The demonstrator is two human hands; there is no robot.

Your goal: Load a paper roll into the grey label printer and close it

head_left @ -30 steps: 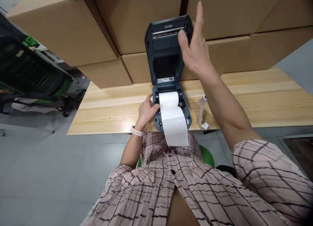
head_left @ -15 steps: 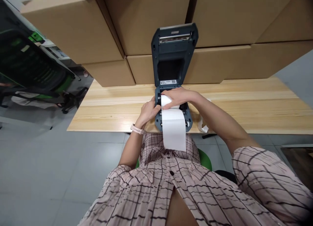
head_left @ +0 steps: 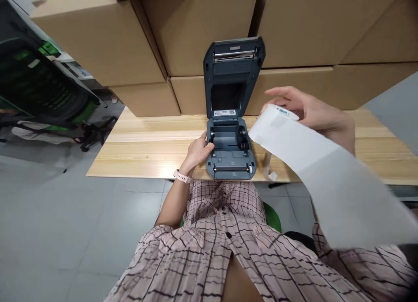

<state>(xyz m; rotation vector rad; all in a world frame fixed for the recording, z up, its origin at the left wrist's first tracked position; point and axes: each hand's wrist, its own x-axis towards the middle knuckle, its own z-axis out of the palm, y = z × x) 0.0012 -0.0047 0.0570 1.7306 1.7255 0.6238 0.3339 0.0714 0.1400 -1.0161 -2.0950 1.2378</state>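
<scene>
A dark grey label printer (head_left: 232, 157) stands on the table with its lid (head_left: 234, 71) raised, and its roll bay holds no roll. My left hand (head_left: 198, 153) grips the printer's left wall, thumb over the rim by the bay. Up and to the right of the printer, my right hand (head_left: 313, 108) is closed around a white label roll (head_left: 266, 121). From that roll a long loose strip of label paper (head_left: 346, 193) trails down to the right, across my right forearm. The far fingers of that hand are partly hidden behind the roll.
Cardboard boxes (head_left: 202, 32) are stacked along the back of the wooden table (head_left: 153, 141), just behind the raised lid. A crumpled scrap of paper (head_left: 270, 175) lies at the table's front edge, right of the printer. A black and green office chair (head_left: 48, 80) stands at left.
The label roll has come out of the printer bay and moved right in my right hand, its strip swinging with it. My left hand stays on the printer's left side.
</scene>
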